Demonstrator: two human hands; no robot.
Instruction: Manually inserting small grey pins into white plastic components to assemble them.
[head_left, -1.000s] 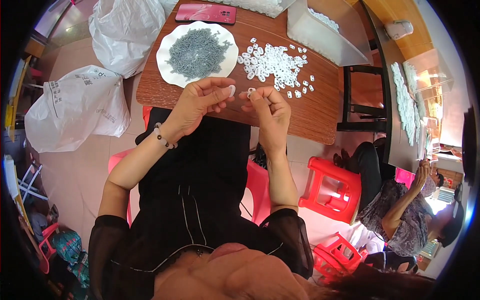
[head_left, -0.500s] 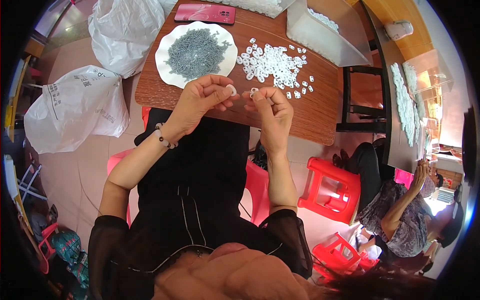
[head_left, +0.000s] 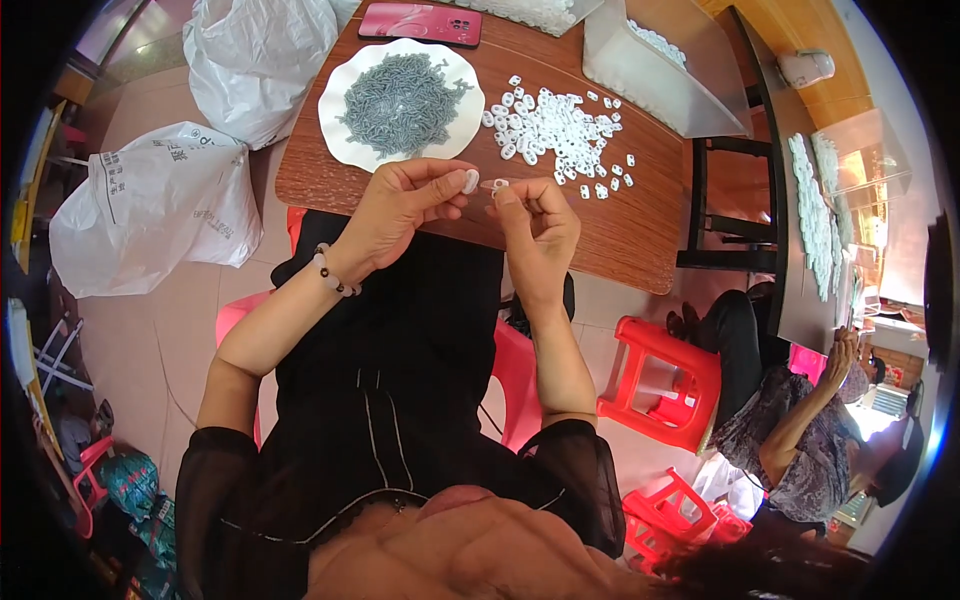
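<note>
Hands: left hand and right hand pinch small white pieces; white sack at left.

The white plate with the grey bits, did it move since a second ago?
No. The white plate sits at the same spot on the brown table, just under the pink phone and left of the white pieces.

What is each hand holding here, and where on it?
The left hand pinches a small white piece at its fingertips; the right hand pinches another small piece the same way. Exact grip points are too small to tell.
</note>
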